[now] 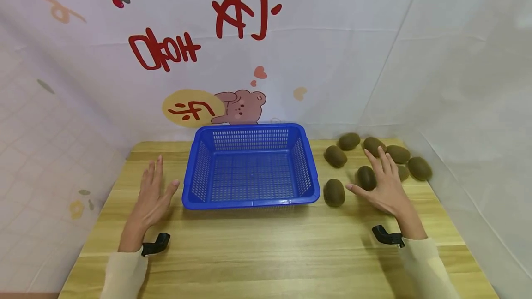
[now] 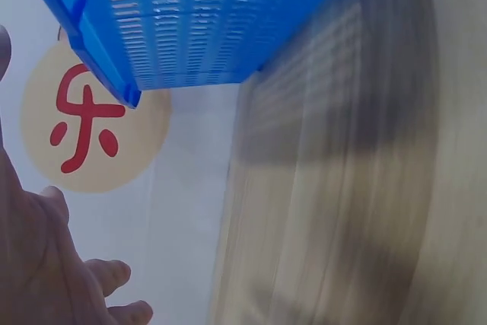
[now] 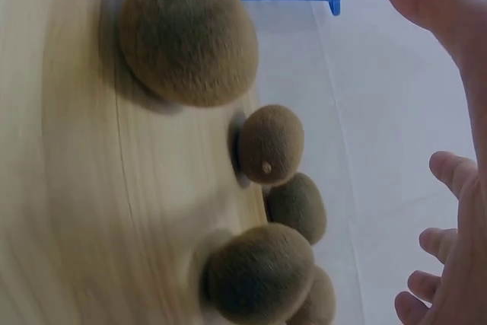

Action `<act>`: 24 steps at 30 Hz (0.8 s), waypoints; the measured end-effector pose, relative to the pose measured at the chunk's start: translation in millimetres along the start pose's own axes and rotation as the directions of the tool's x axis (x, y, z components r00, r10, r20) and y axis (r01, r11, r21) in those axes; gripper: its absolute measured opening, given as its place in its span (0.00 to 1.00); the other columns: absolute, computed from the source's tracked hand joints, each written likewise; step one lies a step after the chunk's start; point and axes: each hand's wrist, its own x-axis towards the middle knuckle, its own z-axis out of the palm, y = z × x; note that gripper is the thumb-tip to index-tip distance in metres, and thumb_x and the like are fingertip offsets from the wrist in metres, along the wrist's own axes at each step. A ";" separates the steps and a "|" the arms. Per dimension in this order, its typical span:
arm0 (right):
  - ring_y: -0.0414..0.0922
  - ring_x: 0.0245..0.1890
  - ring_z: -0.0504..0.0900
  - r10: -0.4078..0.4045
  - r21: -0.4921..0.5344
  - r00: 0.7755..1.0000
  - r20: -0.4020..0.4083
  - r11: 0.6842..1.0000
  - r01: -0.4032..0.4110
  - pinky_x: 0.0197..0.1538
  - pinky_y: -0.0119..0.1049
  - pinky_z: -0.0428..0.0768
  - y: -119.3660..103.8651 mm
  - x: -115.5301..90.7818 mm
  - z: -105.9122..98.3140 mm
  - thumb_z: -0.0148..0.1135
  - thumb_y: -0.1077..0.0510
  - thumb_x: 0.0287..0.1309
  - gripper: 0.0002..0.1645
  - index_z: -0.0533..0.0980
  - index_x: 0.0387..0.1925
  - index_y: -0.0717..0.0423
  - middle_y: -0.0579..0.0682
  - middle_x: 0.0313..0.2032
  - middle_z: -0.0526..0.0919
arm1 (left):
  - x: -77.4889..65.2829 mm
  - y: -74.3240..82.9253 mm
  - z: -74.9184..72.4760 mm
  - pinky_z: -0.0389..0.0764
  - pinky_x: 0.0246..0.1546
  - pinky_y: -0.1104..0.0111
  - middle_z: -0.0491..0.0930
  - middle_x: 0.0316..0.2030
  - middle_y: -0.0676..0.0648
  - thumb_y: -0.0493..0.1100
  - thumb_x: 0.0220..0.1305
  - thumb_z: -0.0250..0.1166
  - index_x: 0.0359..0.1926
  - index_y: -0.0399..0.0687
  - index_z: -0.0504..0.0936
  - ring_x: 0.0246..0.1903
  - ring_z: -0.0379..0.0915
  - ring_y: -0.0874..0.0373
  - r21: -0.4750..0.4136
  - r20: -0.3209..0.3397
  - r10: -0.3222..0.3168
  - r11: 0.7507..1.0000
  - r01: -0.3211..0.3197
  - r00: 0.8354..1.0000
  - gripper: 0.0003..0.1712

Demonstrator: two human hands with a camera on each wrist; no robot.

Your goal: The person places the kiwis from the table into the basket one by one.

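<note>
I log the left hand (image 1: 151, 197) just left of the blue basket (image 1: 251, 205): fingers extended, thumb spread towards the rim, with a gap between the two. I log the right hand (image 1: 386, 188) to the right of the basket, thumb and fingers spread wide. One kiwifruit (image 1: 366, 178) shows between its thumb and forefinger in the head view; in the right wrist view the digits stand apart from the visible fruit. Whether the palm touches any hidden fruit, I cannot tell.

Each forearm wears a cream sleeve (image 1: 124, 273), with a black mount (image 1: 155, 244) at the wrist.

I count at least eight fruits, all right of the basket. One lies just beside its front right corner, two near its back right corner; others cluster farther right, partly behind the fingers.

The basket stands upright on the wood-grain table (image 1: 257, 253), its walls perforated. Behind it I note a white backdrop (image 1: 332, 59) with a bear print (image 1: 245, 107) and a yellow disc (image 1: 178, 100); large red characters (image 1: 239, 8) sit higher, above the basket
</note>
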 end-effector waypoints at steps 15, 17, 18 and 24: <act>0.71 0.78 0.42 0.022 0.108 0.999 0.044 0.994 -0.027 0.61 0.85 0.56 -5.2 -3.6 32.4 0.78 0.37 0.50 0.67 0.46 0.82 0.39 0.58 0.83 0.39 | 9.5 11.0 8.1 0.55 0.71 0.29 0.32 0.82 0.34 0.58 0.84 0.37 0.79 0.67 0.21 0.78 0.38 0.27 -0.430 0.107 0.001 0.902 0.046 0.994 0.39; 0.71 0.78 0.43 0.023 0.116 0.999 0.047 0.993 -0.028 0.60 0.85 0.58 -5.8 -5.2 36.0 0.78 0.37 0.50 0.67 0.47 0.82 0.40 0.59 0.82 0.41 | 9.1 12.0 8.9 0.64 0.70 0.34 0.37 0.81 0.33 0.58 0.84 0.35 0.79 0.66 0.21 0.77 0.44 0.27 -0.444 0.115 -0.007 0.894 0.058 0.993 0.39; 0.71 0.78 0.43 0.024 0.122 0.998 0.051 0.992 -0.030 0.62 0.84 0.57 -6.3 -5.9 37.6 0.78 0.37 0.50 0.67 0.46 0.82 0.39 0.59 0.82 0.41 | 8.9 12.4 9.3 0.70 0.70 0.41 0.39 0.81 0.33 0.58 0.84 0.35 0.79 0.65 0.21 0.77 0.47 0.28 -0.447 0.114 -0.011 0.893 0.061 0.993 0.38; 0.70 0.79 0.45 0.017 0.153 0.998 0.059 0.988 -0.026 0.67 0.82 0.54 -6.4 -7.8 48.3 0.77 0.37 0.52 0.66 0.46 0.82 0.36 0.58 0.82 0.45 | 8.7 17.1 12.4 0.80 0.54 0.80 0.52 0.79 0.32 0.57 0.84 0.38 0.82 0.58 0.31 0.67 0.70 0.58 -0.533 0.094 -0.019 0.843 0.066 0.995 0.38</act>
